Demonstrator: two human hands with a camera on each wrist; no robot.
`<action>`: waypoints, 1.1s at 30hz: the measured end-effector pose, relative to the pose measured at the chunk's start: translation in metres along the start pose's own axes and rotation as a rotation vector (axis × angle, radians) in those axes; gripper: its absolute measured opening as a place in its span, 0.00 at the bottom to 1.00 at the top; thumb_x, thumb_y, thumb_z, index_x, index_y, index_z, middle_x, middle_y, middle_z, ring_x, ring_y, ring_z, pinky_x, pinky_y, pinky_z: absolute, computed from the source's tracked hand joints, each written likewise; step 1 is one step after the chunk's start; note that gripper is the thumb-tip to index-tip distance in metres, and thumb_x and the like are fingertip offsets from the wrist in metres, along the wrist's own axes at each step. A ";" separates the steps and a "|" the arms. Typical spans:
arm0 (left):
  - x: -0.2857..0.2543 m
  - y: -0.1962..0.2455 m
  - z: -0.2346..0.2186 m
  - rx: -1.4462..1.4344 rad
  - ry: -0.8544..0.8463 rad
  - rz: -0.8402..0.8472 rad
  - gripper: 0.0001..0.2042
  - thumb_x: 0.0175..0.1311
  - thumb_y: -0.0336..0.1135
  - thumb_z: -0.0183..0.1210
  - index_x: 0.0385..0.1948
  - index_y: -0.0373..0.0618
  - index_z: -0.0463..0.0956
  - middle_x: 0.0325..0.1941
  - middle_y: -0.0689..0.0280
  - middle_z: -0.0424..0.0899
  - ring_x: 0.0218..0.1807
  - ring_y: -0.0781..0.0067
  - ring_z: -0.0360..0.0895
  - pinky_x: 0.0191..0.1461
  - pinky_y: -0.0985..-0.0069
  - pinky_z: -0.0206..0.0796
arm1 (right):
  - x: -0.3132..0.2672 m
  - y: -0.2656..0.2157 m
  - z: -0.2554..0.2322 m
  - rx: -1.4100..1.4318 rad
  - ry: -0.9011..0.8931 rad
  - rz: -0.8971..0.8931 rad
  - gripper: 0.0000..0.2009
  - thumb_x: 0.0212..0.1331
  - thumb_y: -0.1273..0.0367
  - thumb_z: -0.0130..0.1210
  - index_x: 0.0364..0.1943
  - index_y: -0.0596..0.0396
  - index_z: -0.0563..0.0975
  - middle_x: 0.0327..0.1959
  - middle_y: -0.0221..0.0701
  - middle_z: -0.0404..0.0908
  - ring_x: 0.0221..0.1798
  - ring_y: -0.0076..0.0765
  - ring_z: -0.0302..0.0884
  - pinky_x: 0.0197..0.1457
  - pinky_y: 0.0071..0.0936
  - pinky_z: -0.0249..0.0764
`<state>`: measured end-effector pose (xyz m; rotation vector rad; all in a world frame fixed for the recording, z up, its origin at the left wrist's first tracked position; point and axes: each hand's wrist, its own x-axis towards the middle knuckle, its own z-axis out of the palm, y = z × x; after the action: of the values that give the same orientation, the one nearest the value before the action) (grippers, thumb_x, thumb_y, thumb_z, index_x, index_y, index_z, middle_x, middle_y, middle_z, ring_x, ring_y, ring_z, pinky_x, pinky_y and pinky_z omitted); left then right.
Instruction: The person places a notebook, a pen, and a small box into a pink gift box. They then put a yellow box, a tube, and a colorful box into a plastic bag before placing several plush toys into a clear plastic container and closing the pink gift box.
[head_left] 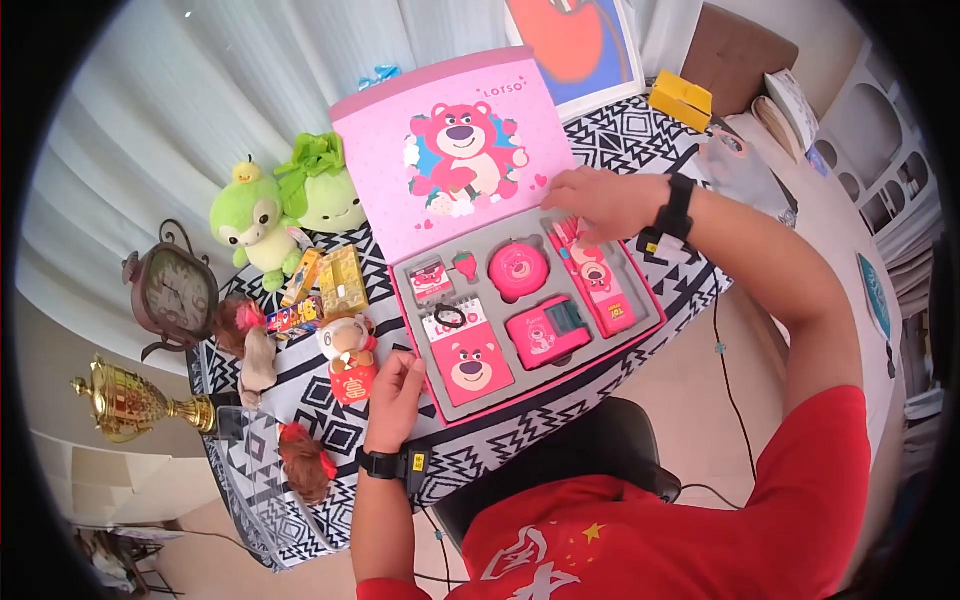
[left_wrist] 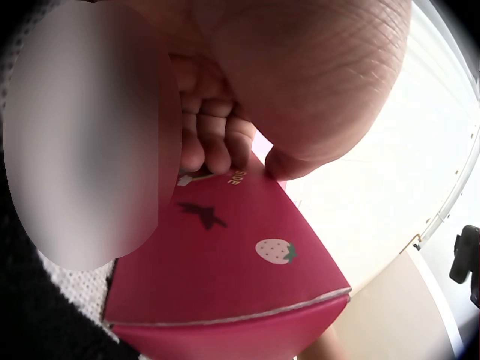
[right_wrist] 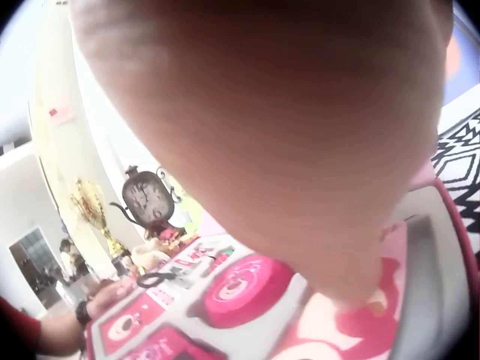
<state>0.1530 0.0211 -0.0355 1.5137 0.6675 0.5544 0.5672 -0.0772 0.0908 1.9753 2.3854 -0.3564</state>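
Observation:
A pink gift box [head_left: 447,408] lies open on the patterned cloth, its lid [head_left: 372,150] raised and printed with a pink bear. Grey padding holds a notepad [head_left: 470,362], a round pink case [head_left: 519,268], a pink sharpener-like item [head_left: 548,335] and a slim bear-printed box [head_left: 601,290]. My left hand [head_left: 395,400] rests with bent fingers against the box's red side [left_wrist: 225,255]. Reaching over the far right corner, my right hand [head_left: 608,203] has its thumb at the slim box's upper end and its fingers near the lid's lower edge; its fingertips are hidden in the right wrist view.
Left of the box are green plush toys [head_left: 255,222], a clock [head_left: 175,287], a gold trophy [head_left: 130,400], small dolls [head_left: 305,462] and small packages [head_left: 342,280]. Behind stand a framed picture [head_left: 590,60] and a yellow box [head_left: 681,100]. A dark chair [head_left: 625,440] is below the table edge.

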 end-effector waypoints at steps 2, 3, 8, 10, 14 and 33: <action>0.001 0.000 0.000 -0.004 -0.011 0.005 0.07 0.78 0.32 0.54 0.37 0.43 0.71 0.29 0.75 0.74 0.32 0.87 0.70 0.38 0.85 0.64 | -0.008 -0.015 0.004 0.076 0.014 0.074 0.37 0.55 0.59 0.70 0.67 0.59 0.68 0.66 0.49 0.69 0.70 0.58 0.64 0.73 0.45 0.63; 0.001 -0.001 0.000 -0.012 -0.022 0.007 0.07 0.78 0.32 0.54 0.36 0.43 0.71 0.29 0.74 0.74 0.32 0.87 0.70 0.38 0.85 0.64 | -0.013 -0.025 0.010 0.087 0.019 0.198 0.39 0.54 0.57 0.71 0.68 0.59 0.66 0.66 0.50 0.67 0.70 0.59 0.64 0.73 0.46 0.63; 0.002 -0.002 -0.002 -0.028 -0.047 0.015 0.07 0.78 0.33 0.54 0.37 0.43 0.71 0.29 0.74 0.74 0.32 0.87 0.71 0.39 0.85 0.65 | -0.029 -0.035 0.041 0.109 0.115 0.363 0.44 0.52 0.54 0.72 0.71 0.57 0.62 0.68 0.54 0.63 0.69 0.64 0.63 0.73 0.47 0.63; 0.001 -0.002 -0.002 -0.022 -0.041 0.024 0.07 0.78 0.33 0.54 0.37 0.42 0.71 0.29 0.74 0.74 0.33 0.86 0.71 0.39 0.84 0.65 | -0.033 -0.030 0.047 0.109 0.134 0.359 0.43 0.53 0.56 0.72 0.71 0.56 0.63 0.66 0.52 0.64 0.70 0.62 0.62 0.73 0.46 0.63; 0.002 -0.008 -0.003 -0.032 -0.037 0.020 0.07 0.78 0.33 0.54 0.37 0.42 0.71 0.29 0.74 0.74 0.33 0.86 0.72 0.39 0.84 0.67 | -0.041 -0.026 0.052 0.138 0.181 0.346 0.41 0.51 0.59 0.74 0.68 0.57 0.65 0.65 0.49 0.64 0.70 0.60 0.61 0.72 0.44 0.64; 0.001 -0.005 -0.002 -0.020 -0.027 0.011 0.08 0.77 0.33 0.55 0.37 0.42 0.71 0.29 0.74 0.74 0.32 0.87 0.73 0.38 0.84 0.66 | -0.035 -0.025 0.040 0.163 0.161 0.352 0.14 0.57 0.65 0.67 0.47 0.45 0.81 0.65 0.48 0.66 0.69 0.62 0.62 0.72 0.46 0.63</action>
<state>0.1515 0.0231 -0.0403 1.5046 0.6317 0.5467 0.5445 -0.1225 0.0615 2.5298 2.0848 -0.4006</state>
